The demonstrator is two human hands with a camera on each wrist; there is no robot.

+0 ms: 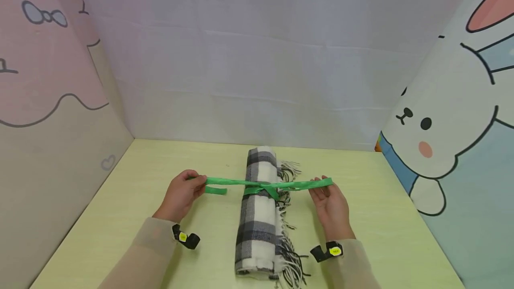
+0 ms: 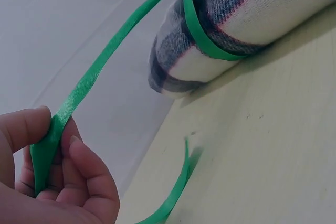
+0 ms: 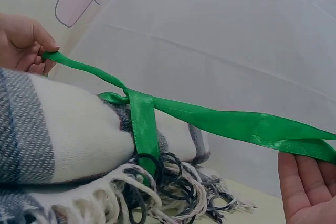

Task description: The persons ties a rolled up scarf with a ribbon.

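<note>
A rolled plaid scarf point(image 1: 257, 231), white, grey and black with fringe along its right side, lies lengthwise on the table. A green ribbon point(image 1: 229, 181) circles it and crosses over itself on top. My left hand point(image 1: 182, 195) pinches one length of the ribbon between thumb and fingers, left of the roll; a loose tail point(image 2: 176, 195) hangs below that hand. On the other side my right hand point(image 1: 332, 206) holds the other length, which runs over the fingers point(image 3: 299, 182) and looks doubled. Its thumb is hidden. Both lengths stretch nearly straight, above the table.
The pale yellow table point(image 1: 401, 235) extends to both sides of the roll. A white cloth backdrop point(image 1: 257, 57) stands behind it. Cartoon-printed panels flank it, with a rabbit point(image 1: 441, 124) on the right one. Each wrist wears a black strap point(image 1: 185, 237).
</note>
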